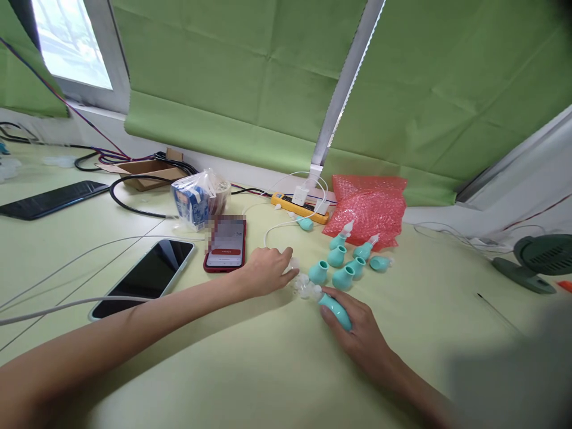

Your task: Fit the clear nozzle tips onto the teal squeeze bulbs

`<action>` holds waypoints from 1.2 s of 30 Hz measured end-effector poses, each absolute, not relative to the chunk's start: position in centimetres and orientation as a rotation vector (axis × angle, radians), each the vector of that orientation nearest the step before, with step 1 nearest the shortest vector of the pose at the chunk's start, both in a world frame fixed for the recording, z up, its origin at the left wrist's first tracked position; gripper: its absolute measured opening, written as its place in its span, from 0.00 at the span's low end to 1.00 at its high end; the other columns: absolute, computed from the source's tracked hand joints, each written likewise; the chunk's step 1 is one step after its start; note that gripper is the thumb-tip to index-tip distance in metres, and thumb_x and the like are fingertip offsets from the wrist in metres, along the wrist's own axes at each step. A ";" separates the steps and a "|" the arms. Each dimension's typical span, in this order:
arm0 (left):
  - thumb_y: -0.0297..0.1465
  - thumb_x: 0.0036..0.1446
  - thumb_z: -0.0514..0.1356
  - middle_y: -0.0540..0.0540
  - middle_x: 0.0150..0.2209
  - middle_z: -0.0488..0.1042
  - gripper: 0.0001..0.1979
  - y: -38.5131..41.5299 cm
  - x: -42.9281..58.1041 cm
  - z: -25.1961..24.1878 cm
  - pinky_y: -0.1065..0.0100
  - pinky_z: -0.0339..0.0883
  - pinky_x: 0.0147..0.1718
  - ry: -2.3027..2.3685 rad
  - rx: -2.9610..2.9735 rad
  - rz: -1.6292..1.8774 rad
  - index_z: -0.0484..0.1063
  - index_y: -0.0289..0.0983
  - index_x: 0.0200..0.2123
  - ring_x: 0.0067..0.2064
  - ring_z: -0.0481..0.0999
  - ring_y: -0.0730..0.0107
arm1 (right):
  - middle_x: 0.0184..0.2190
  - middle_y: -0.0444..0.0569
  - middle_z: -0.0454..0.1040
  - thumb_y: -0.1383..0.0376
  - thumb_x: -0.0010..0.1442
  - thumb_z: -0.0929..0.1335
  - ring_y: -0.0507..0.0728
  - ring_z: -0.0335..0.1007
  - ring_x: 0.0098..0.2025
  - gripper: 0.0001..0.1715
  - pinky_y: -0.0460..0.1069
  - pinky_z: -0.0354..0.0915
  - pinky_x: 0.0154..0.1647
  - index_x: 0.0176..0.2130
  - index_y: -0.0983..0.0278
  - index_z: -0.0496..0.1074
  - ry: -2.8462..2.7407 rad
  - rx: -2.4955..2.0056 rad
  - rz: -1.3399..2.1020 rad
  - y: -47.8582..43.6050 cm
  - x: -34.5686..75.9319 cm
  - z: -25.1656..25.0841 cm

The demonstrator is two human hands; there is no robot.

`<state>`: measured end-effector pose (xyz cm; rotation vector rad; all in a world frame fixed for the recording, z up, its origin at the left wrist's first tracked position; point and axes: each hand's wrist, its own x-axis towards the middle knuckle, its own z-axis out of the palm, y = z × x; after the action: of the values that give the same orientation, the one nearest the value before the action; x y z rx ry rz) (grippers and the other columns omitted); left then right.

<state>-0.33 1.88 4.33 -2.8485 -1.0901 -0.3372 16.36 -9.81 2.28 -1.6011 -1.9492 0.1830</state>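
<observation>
My right hand (360,328) is wrapped round a glossy teal rubber bulb (336,311), a bulb syringe body lying on its side. The bulb's far end meets a small group of translucent white tips (305,287). My left hand (267,271) reaches over the table beside these tips, thumb and forefinger apart. Another clear tip (294,263) shows at its fingertips; whether they touch it I cannot tell. Beyond my right hand stand several open-mouthed teal bulbs (318,271). Bulb syringes with tips fitted (340,237) stand and lie behind them.
A red bubble-wrap bag (369,208) lies behind the bulbs, near a yellow power strip (299,208) with white chargers. To the left are a lit phone in a red case (226,243), a dark-screened phone (145,279), a plastic-wrapped package (196,199) and cables. A green fan (536,262) stands right.
</observation>
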 end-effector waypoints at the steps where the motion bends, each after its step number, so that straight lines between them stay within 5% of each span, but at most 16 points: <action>1: 0.39 0.55 0.47 0.42 0.22 0.70 0.19 1.9 -0.3 4.2 0.67 0.58 0.21 -1.100 -2.844 -0.329 0.62 0.31 0.42 0.25 0.72 0.56 | 0.37 0.49 0.72 0.62 0.55 0.60 0.56 0.69 0.36 0.14 0.49 0.66 0.33 0.42 0.63 0.63 -1.940 -1.628 0.194 -9.8 16.4 2.4; 5: 0.33 0.54 0.46 0.44 0.26 0.71 0.17 0.9 -0.3 4.5 0.66 0.60 0.23 -1.054 -2.879 -0.383 0.58 0.34 0.47 0.27 0.72 0.60 | 0.30 0.46 0.71 0.63 0.52 0.62 0.54 0.68 0.28 0.10 0.48 0.65 0.28 0.37 0.62 0.62 -1.893 -1.658 0.209 -9.8 16.5 2.4; 14: 0.31 0.57 0.48 0.45 0.36 0.63 0.11 -1.1 -0.1 5.5 0.70 0.61 0.30 -0.425 -3.078 -0.499 0.66 0.41 0.41 0.38 0.62 0.67 | 0.25 0.44 0.71 0.66 0.50 0.64 0.50 0.65 0.22 0.06 0.45 0.63 0.23 0.32 0.63 0.63 -1.856 -1.442 0.097 -10.0 16.3 2.2; 22: 0.25 0.58 0.45 0.41 0.33 0.64 0.11 -1.5 0.4 3.8 0.71 0.59 0.21 -0.281 -2.869 -0.519 0.67 0.32 0.33 0.39 0.60 0.62 | 0.23 0.45 0.71 0.65 0.52 0.62 0.51 0.65 0.20 0.04 0.45 0.62 0.21 0.32 0.63 0.62 -1.879 -1.435 0.014 -10.1 16.2 1.7; 29: 0.28 0.57 0.50 0.45 0.32 0.68 0.09 -0.5 0.1 4.7 0.71 0.57 0.22 -0.256 -3.027 -0.387 0.69 0.36 0.29 0.39 0.61 0.66 | 0.24 0.47 0.71 0.66 0.52 0.62 0.52 0.66 0.21 0.05 0.46 0.60 0.21 0.33 0.64 0.63 -2.042 -1.407 -0.091 -10.0 16.5 1.2; 36: 0.21 0.52 0.52 0.45 0.30 0.67 0.06 -1.1 -0.3 5.7 0.69 0.50 0.17 -0.117 -2.976 -0.220 0.66 0.34 0.26 0.38 0.61 0.64 | 0.20 0.45 0.66 0.68 0.53 0.60 0.52 0.61 0.19 0.08 0.46 0.54 0.19 0.36 0.66 0.62 -2.265 -1.259 -0.160 -10.3 16.7 1.0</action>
<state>-0.32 -1.06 5.72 -2.9760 -0.1173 -0.2201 16.69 -10.34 0.98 -1.2586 -2.2649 -0.1602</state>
